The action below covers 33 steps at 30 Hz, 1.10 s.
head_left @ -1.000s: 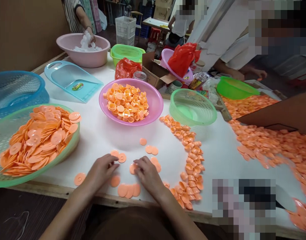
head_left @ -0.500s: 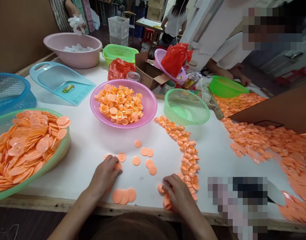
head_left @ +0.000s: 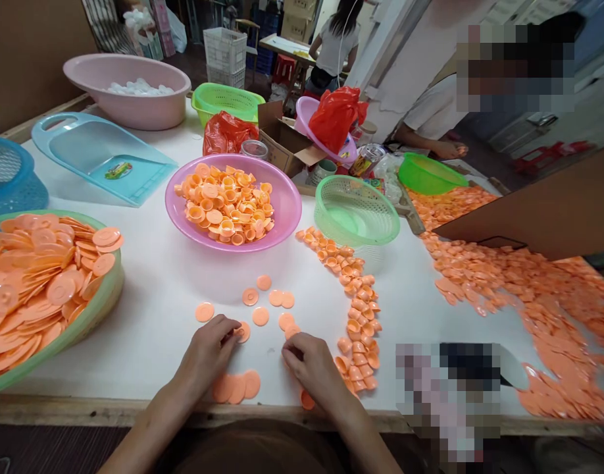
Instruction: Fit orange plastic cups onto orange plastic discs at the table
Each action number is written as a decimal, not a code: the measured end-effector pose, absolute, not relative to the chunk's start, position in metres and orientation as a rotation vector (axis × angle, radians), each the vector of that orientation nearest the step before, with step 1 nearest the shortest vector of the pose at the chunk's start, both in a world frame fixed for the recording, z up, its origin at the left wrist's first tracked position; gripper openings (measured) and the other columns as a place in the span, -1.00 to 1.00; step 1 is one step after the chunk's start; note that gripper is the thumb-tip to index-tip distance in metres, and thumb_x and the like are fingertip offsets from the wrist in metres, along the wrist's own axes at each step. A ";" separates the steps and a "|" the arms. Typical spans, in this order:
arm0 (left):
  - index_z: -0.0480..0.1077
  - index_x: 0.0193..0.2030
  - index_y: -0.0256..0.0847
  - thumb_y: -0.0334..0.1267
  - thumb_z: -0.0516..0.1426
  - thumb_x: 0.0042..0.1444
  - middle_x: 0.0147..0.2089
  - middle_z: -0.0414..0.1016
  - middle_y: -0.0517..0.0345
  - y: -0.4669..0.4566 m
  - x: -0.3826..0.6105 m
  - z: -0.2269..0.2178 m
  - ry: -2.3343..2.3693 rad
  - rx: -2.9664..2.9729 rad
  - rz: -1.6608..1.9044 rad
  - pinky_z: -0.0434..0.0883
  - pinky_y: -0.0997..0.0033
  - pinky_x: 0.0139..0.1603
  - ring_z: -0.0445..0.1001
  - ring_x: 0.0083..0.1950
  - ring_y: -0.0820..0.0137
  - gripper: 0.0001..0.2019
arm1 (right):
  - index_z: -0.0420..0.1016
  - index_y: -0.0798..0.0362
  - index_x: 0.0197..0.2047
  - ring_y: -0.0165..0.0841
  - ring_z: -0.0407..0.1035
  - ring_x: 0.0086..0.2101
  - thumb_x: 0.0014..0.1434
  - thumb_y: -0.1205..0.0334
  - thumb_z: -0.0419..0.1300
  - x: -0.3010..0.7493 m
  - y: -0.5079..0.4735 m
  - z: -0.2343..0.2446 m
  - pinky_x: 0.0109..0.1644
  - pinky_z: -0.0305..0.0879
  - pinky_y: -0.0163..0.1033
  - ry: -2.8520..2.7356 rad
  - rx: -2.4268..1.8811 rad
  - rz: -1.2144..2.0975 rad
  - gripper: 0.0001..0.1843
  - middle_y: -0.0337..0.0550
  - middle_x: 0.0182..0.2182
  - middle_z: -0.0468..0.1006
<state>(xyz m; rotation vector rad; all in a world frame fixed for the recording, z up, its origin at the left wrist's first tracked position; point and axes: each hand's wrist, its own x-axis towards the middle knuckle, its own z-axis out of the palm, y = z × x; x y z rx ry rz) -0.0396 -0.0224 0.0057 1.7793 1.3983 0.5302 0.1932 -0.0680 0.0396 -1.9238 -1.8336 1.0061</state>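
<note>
Three overlapping discs (head_left: 251,384) lie flat on the tabletop (head_left: 149,289), their row running sideways. The right hand (head_left: 308,359) curls partly closed, its contents hidden. The left hand (head_left: 210,345), half-curled, touches a flat single disc (head_left: 243,332); its grip is unclear.

no legible text, sticker (head_left: 118,170) on blue scoop (head_left: 97,148) too small to read
</note>
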 end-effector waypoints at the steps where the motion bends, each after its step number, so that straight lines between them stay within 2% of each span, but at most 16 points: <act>1: 0.45 -0.23 -0.12 -0.22 -0.01 0.22 -0.29 0.41 0.16 -0.023 -0.038 0.005 1.403 1.790 0.527 0.32 0.40 -0.27 0.40 -0.31 0.40 -0.79 | 0.46 0.05 -0.44 -0.35 0.38 -0.39 0.10 0.40 0.07 0.191 -0.064 0.041 -0.28 0.19 -0.29 -1.810 -1.897 1.017 -0.82 -0.20 -0.45 0.52; 5: 0.44 -0.18 -0.10 -0.22 -0.01 0.23 -0.25 0.42 0.16 -0.029 -0.036 0.002 1.418 1.760 0.499 0.34 0.39 -0.24 0.43 -0.28 0.39 -0.79 | 0.44 0.03 -0.40 -0.35 0.38 -0.35 0.19 0.35 0.03 0.192 -0.064 0.048 -0.24 0.23 -0.28 -1.679 -1.930 0.960 -0.80 -0.18 -0.40 0.50; 8: 0.44 -0.16 -0.10 -0.19 0.00 0.22 -0.25 0.44 0.17 -0.031 -0.038 0.000 1.431 1.700 0.537 0.34 0.40 -0.25 0.43 -0.28 0.39 -0.79 | 0.42 0.03 -0.34 -0.34 0.35 -0.35 0.13 0.32 0.14 0.194 -0.076 0.049 -0.27 0.24 -0.26 -1.732 -2.009 0.938 -0.96 -0.19 -0.36 0.45; 10: 0.45 -0.17 -0.11 -0.17 0.01 0.21 -0.26 0.46 0.16 -0.031 -0.039 0.000 1.431 1.669 0.575 0.34 0.40 -0.25 0.43 -0.28 0.38 -0.79 | 0.43 0.03 -0.30 -0.31 0.34 -0.33 0.06 0.39 0.18 0.191 -0.082 0.046 -0.25 0.25 -0.23 -1.819 -2.012 0.924 -0.89 -0.17 -0.33 0.43; 12: 0.47 -0.20 -0.12 -0.14 0.03 0.20 -0.25 0.49 0.14 -0.031 -0.040 0.002 1.415 1.620 0.619 0.35 0.39 -0.22 0.45 -0.25 0.37 -0.78 | 0.46 0.04 -0.22 -0.30 0.33 -0.30 0.08 0.42 0.14 0.185 -0.084 0.044 -0.21 0.27 -0.19 -1.811 -1.952 0.935 -0.81 -0.14 -0.29 0.42; 14: 0.49 -0.25 -0.14 -0.10 0.06 0.17 -0.29 0.51 0.13 -0.031 -0.040 0.008 1.398 1.504 0.631 0.37 0.38 -0.23 0.47 -0.27 0.36 -0.76 | 0.47 0.02 -0.09 -0.32 0.35 -0.29 0.17 0.37 0.09 0.178 -0.081 0.044 -0.20 0.32 -0.19 -1.669 -1.818 1.071 -0.75 -0.13 -0.24 0.41; 16: 0.50 -0.27 -0.19 -0.02 0.10 0.12 -0.38 0.49 0.13 -0.033 -0.038 0.016 1.342 1.269 0.588 0.38 0.39 -0.34 0.47 -0.39 0.37 -0.71 | 0.48 -0.02 -0.03 -0.34 0.38 -0.27 0.21 0.28 0.11 0.170 -0.075 0.048 -0.19 0.37 -0.22 -1.473 -1.631 1.261 -0.73 -0.13 -0.20 0.42; 18: 0.50 -0.26 -0.24 0.06 0.15 0.06 -0.43 0.48 0.13 -0.034 -0.034 0.025 1.212 0.975 0.533 0.38 0.41 -0.45 0.46 -0.48 0.39 -0.63 | 0.50 -0.03 -0.09 -0.33 0.41 -0.23 0.18 0.23 0.18 0.162 -0.068 0.053 -0.16 0.40 -0.24 -1.318 -1.478 1.410 -0.78 -0.15 -0.19 0.46; 20: 0.49 -0.25 -0.28 0.08 0.21 -0.02 -0.43 0.51 0.10 -0.036 -0.029 0.032 1.110 0.750 0.551 0.41 0.41 -0.46 0.48 -0.48 0.38 -0.58 | 0.52 -0.01 -0.16 -0.30 0.43 -0.17 0.13 0.23 0.24 0.155 -0.063 0.056 -0.08 0.40 -0.22 -1.258 -1.417 1.455 -0.83 -0.15 -0.18 0.52; 23: 0.48 -0.31 -0.31 0.01 0.29 -0.13 -0.52 0.50 0.12 -0.037 -0.022 0.036 1.168 0.639 0.653 0.42 0.44 -0.45 0.48 -0.50 0.40 -0.61 | 0.52 -0.01 -0.15 -0.26 0.45 -0.12 0.10 0.27 0.24 0.145 -0.061 0.054 -0.02 0.39 -0.18 -1.248 -1.446 1.436 -0.79 -0.12 -0.14 0.56; 25: 0.47 -0.34 -0.31 -0.05 0.30 -0.16 -0.57 0.47 0.15 -0.039 -0.020 0.034 1.211 0.682 0.675 0.42 0.43 -0.46 0.46 -0.53 0.40 -0.65 | 0.52 0.00 -0.14 -0.26 0.47 -0.14 0.09 0.31 0.21 0.140 -0.061 0.050 -0.08 0.41 -0.20 -1.230 -1.494 1.414 -0.77 -0.11 -0.17 0.58; 29: 0.49 -0.32 -0.26 -0.11 0.19 -0.04 -0.48 0.52 0.13 -0.044 -0.021 0.023 1.207 0.868 0.679 0.48 0.36 -0.33 0.50 -0.45 0.38 -0.75 | 0.56 0.03 -0.27 -0.30 0.48 -0.29 0.05 0.39 0.10 0.132 -0.060 0.039 -0.27 0.40 -0.28 -1.352 -1.611 1.230 -0.77 -0.12 -0.33 0.58; 33: 0.51 -0.24 -0.18 -0.20 0.10 0.09 -0.36 0.51 0.13 -0.044 -0.029 0.009 1.395 1.283 0.746 0.43 0.38 -0.27 0.48 -0.34 0.37 -0.80 | 0.58 0.03 -0.32 -0.33 0.44 -0.36 0.08 0.36 0.06 0.133 -0.051 0.029 -0.31 0.37 -0.29 -1.445 -1.682 1.071 -0.75 -0.12 -0.37 0.58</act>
